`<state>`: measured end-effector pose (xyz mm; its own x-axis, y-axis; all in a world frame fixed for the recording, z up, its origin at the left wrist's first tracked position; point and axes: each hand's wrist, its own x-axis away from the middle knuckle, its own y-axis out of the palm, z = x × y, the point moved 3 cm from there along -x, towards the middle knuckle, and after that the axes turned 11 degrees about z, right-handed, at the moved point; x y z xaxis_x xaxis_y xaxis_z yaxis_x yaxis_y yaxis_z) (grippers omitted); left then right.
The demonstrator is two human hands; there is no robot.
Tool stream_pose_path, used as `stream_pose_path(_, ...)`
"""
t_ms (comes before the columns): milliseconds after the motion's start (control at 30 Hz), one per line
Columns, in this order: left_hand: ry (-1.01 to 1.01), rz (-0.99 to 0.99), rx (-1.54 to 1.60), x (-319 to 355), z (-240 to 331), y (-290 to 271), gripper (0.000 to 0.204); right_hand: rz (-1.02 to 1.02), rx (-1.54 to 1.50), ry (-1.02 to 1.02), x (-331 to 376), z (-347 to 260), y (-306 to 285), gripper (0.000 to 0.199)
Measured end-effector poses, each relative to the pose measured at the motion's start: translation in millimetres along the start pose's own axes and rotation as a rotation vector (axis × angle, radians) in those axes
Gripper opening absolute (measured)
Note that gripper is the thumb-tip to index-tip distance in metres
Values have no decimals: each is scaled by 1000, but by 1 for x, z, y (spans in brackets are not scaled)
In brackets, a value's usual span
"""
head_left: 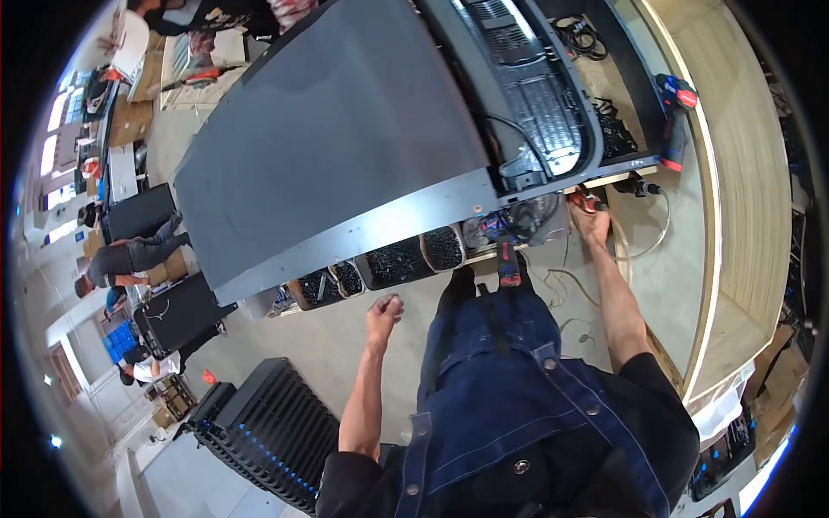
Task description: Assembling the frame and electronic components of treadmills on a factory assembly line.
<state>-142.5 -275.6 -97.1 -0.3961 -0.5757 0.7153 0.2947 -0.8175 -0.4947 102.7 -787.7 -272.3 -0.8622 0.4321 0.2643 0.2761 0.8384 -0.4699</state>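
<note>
Just right hand (592, 223) on red tool (586, 203).

A very large flat screen (337, 147) lies face down across the middle, its back a plain dark grey panel with a paler grey strip along the near edge. To the right, its rear cover (527, 86) is black and ribbed. Far left, flattened brown cardboard boxes (129, 121) lie on the floor. At the near right edge more brown cartons (777, 380) stand stacked.

right hand (591, 217): grips a small red thing, kind too small to tell
bins (393, 262): contents only dark specks
left hand (383, 312): fingers curled, palm hidden
</note>
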Motion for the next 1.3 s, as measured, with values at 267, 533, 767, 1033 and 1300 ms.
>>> stream_pose_path(267, 491, 223, -566, -114, -16, 42, 56, 17, 197, -41, 116, -168, -142, 31)
stream_pose_path(533, 568, 153, -573, -140, -28, 52, 60, -40, -1186, 215, 239, -215, -183, 75)
stream_pose_path(767, 612, -143, -618, -171, -26, 32, 48, -109, -1564, 480, 278, -233, -126, 61)
stream_pose_path(1033, 518, -161, -98, -196, -58, 1, 30, 54, -1266, 394, 313, -256, -120, 50)
stream_pose_path(1300, 18, -706, 710, -170, -61, -20, 43, -53, -1155, 314, 316, -286, -104, 40)
